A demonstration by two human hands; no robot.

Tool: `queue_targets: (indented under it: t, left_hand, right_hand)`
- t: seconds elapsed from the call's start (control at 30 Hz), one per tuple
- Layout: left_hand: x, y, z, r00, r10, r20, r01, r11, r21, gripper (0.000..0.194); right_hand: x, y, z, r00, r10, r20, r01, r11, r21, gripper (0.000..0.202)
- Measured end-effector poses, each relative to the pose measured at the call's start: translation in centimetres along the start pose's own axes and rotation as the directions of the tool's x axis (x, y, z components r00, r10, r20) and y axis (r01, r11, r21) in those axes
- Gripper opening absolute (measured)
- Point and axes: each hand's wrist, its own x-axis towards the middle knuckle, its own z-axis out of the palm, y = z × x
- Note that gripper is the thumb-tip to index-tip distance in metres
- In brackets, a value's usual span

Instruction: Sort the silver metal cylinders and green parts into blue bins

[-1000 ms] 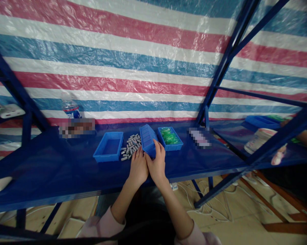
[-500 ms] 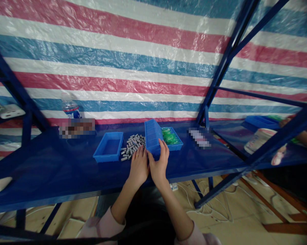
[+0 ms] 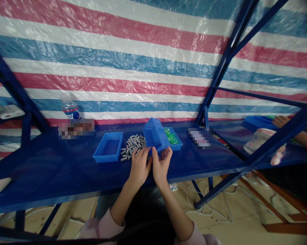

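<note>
A blue bin (image 3: 154,134) is tilted up over the table, its inside partly showing. My right hand (image 3: 160,165) grips its near end, thumb on the rim. Beside it, my left hand (image 3: 140,166) lies at the near edge of a pile of small grey cylinders (image 3: 133,146), its fingers bent and close together; whether it holds anything is hidden. To the left of the pile stands another blue bin (image 3: 108,148) with nothing visible inside. Behind the tilted bin, partly covered, is a third blue bin (image 3: 177,147) with green pieces (image 3: 171,136).
A plastic bottle (image 3: 71,109) and a blurred item (image 3: 77,128) stand at the back left. Another blurred item (image 3: 199,137) lies to the right. A blue frame post (image 3: 219,68) rises behind. At far right, another person's hand (image 3: 282,121) is near a blue bin (image 3: 260,121).
The held bin has turned and tipped, so its inside now shows. My right hand has shifted slightly right with it. The other person's hand at far right has moved left.
</note>
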Motion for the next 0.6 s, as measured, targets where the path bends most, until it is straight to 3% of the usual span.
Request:
queue_targets:
  t: [0.13, 0.33, 0.47, 0.6]
  left_hand:
    - [-0.1, 0.0, -0.1, 0.992, -0.039, -0.118, 0.028, 0.995, -0.091, 0.017]
    - [-0.3, -0.1, -0.3, 0.940, -0.150, -0.306, 0.101, 0.980, -0.171, 0.007]
    - [-0.5, 0.1, -0.9, 0.867, -0.200, -0.457, 0.113, 0.971, -0.210, 0.004]
    - [-0.9, 0.0, -1.1, 0.800, -0.246, -0.547, 0.102, 0.955, -0.280, 0.004]
  right_hand:
    - [-0.3, 0.0, 0.4, 0.994, 0.107, 0.008, -0.107, 0.985, 0.138, 0.040]
    - [-1.8, -0.3, 1.4, 0.975, 0.204, 0.091, -0.214, 0.968, 0.132, 0.039]
    - [-2.6, -0.1, 1.9, 0.961, 0.178, 0.212, -0.209, 0.969, 0.133, 0.036]
    - [-3.0, -0.3, 1.8, 0.954, 0.071, 0.292, -0.094, 0.994, 0.063, 0.030]
